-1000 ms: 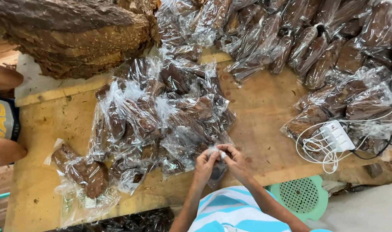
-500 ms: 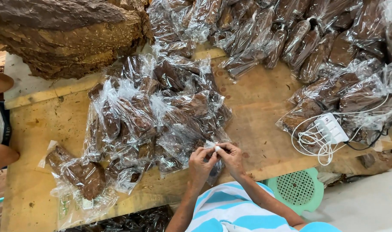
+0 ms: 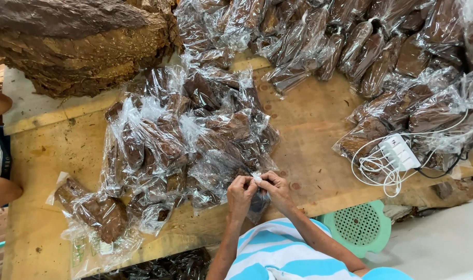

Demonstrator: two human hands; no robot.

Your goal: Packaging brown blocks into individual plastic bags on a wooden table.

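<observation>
Your left hand (image 3: 240, 190) and right hand (image 3: 276, 187) pinch the clear bag's neck (image 3: 256, 178); twist tight, keep the brown leaf inside

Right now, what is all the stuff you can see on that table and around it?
clear plastic bags of dark brown leaf: too many to count, brown, heaped mid-table, more along the top and right.
big loose pile of brown dried leaf: one, brown, top left.
small clear plastic bag: one, dark contents, pinched at its top by both hands at the near edge.
white power strip with coiled white cables: one, white, right side.
light wooden table: one, tan, under everything.
green perforated plastic stool: one, green, below the table edge, right.
another person's arm: at the left edge.
left hand: on the bag's top.
right hand: on the bag's top.
</observation>
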